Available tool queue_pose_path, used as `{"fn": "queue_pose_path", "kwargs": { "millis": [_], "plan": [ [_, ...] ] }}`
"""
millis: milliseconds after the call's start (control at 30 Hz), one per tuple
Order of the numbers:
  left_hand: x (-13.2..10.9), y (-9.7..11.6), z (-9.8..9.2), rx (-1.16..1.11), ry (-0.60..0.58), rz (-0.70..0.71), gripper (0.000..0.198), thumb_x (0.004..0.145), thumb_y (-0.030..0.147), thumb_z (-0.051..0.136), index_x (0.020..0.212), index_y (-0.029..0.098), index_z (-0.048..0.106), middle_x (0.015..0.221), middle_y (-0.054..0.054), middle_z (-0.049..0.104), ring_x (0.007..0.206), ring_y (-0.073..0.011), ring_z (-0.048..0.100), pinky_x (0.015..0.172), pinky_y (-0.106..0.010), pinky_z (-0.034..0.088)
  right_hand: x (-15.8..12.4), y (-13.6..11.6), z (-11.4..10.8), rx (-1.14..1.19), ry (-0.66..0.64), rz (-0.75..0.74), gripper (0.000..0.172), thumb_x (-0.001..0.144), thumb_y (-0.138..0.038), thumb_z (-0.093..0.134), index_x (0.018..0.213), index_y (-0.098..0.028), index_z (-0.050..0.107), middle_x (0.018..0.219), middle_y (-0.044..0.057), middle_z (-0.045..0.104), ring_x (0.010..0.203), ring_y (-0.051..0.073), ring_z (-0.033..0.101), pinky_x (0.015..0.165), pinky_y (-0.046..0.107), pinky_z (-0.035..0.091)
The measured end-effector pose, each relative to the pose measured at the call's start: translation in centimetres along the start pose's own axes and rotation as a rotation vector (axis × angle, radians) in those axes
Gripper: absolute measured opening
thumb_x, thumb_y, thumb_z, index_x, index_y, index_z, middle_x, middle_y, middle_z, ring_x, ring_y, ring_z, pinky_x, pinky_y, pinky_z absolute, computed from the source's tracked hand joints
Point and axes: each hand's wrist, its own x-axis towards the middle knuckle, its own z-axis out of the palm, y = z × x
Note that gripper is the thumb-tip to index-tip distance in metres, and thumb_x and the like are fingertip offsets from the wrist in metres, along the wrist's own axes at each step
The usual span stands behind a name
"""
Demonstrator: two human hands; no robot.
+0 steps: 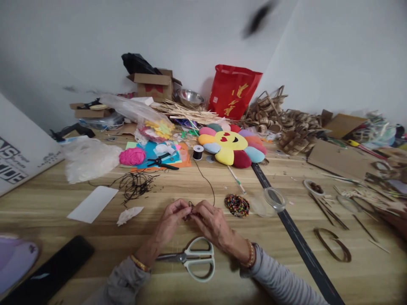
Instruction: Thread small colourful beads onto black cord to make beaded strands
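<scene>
My left hand and my right hand meet over the near middle of the table, fingertips pinched together. A thin black cord runs from the black spool down to my right fingers, and a small loop of it shows above the fingertips. Something small and dark reddish sits between the fingers, mostly hidden. Below my hands lie white-handled scissors, blades to the left. Right of my right hand is a coil of multicoloured beads, beside a clear round lid.
A tangle of black cord, a white card and a crumpled tissue lie to the left. Behind are pliers, pink yarn and a flower cushion. A dark strip crosses the right. Another person's hand shows far right.
</scene>
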Motion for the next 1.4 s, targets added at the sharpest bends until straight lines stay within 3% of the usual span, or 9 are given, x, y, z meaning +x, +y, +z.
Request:
{"fn": "queue_pose_path", "kwargs": {
  "millis": [267,500,833,933,1067,1200,1267,1400],
  "plan": [
    [0.3,-0.5,0.0,-0.022,0.01,-0.037,0.032,0.057,0.035,0.082,0.059,0.014,0.057,0.057,0.003,0.052,0.058,-0.0114,0.043,0.058,-0.024,0.033,-0.1,0.6,0.0,0.028,-0.006,0.004,0.019,0.098,-0.022,0.041,0.09,-0.017,0.058,0.084,0.006,0.062,0.073,0.014,0.057,0.064,0.023,0.046],
    [0.5,-1.8,-0.5,0.03,0.034,0.014,0.031,0.066,0.037,0.078,0.064,0.016,0.056,0.063,0.002,0.055,0.06,-0.0118,0.045,0.057,-0.022,0.035,-0.1,1.0,0.3,0.054,0.03,-0.057,0.02,0.098,-0.021,0.039,0.09,-0.017,0.057,0.082,0.006,0.064,0.073,0.015,0.059,0.066,0.024,0.048],
    [0.3,-1.8,-0.8,0.105,0.037,0.093,0.026,0.071,0.032,0.076,0.064,0.016,0.057,0.063,0.002,0.055,0.062,-0.012,0.048,0.059,-0.022,0.037,0.1,0.5,0.9,0.249,0.049,0.02,0.018,0.097,-0.02,0.039,0.089,-0.016,0.054,0.081,0.006,0.06,0.075,0.015,0.056,0.069,0.025,0.048],
    [0.5,-1.6,-1.3,0.087,0.033,0.075,0.023,0.068,0.029,0.078,0.063,0.015,0.059,0.061,0.002,0.057,0.06,-0.0115,0.049,0.058,-0.022,0.038,0.3,0.3,0.1,0.234,-0.037,0.067,0.016,0.097,-0.019,0.04,0.09,-0.017,0.054,0.085,0.005,0.06,0.077,0.014,0.056,0.07,0.024,0.047],
    [1.1,-0.8,-1.9,-0.019,0.117,0.07,0.019,0.063,0.023,0.08,0.063,0.015,0.063,0.059,0.002,0.061,0.059,-0.0111,0.054,0.06,-0.022,0.042,0.3,-0.6,-2.4,0.122,-0.218,0.146,0.011,0.094,-0.022,0.05,0.103,-0.016,0.051,0.09,0.004,0.062,0.076,0.014,0.058,0.068,0.023,0.046],
    [1.5,0.1,-2.3,-0.192,0.139,0.056,0.02,0.058,0.02,0.082,0.073,0.015,0.069,0.065,0.0,0.067,0.059,-0.0111,0.058,0.06,-0.023,0.045,-1.1,-2.4,-3.7,-0.116,-0.534,0.017,0.009,0.091,-0.024,0.054,0.097,-0.018,0.056,0.095,0.005,0.062,0.078,0.015,0.059,0.066,0.023,0.044],
    [1.6,0.4,-2.3,-0.231,0.151,0.04,0.022,0.058,0.018,0.082,0.078,0.014,0.072,0.069,-0.001,0.069,0.058,-0.0103,0.059,0.059,-0.022,0.045,-2.4,-3.5,-3.2,-0.194,-0.631,-0.082,0.018,0.086,-0.022,0.059,0.103,-0.017,0.056,0.095,0.006,0.063,0.081,0.017,0.058,0.068,0.025,0.044],
    [1.5,0.5,-2.2,-0.252,0.136,0.002,0.023,0.058,0.018,0.082,0.078,0.01,0.074,0.069,-0.004,0.071,0.059,-0.0111,0.06,0.059,-0.023,0.046,-4.3,-4.8,-1.6,-0.347,-0.615,-0.153,0.053,0.081,-0.015,0.057,0.132,-0.016,0.04,0.11,0.012,0.059,0.099,0.024,0.054,0.081,0.031,0.044]
  ]
}}
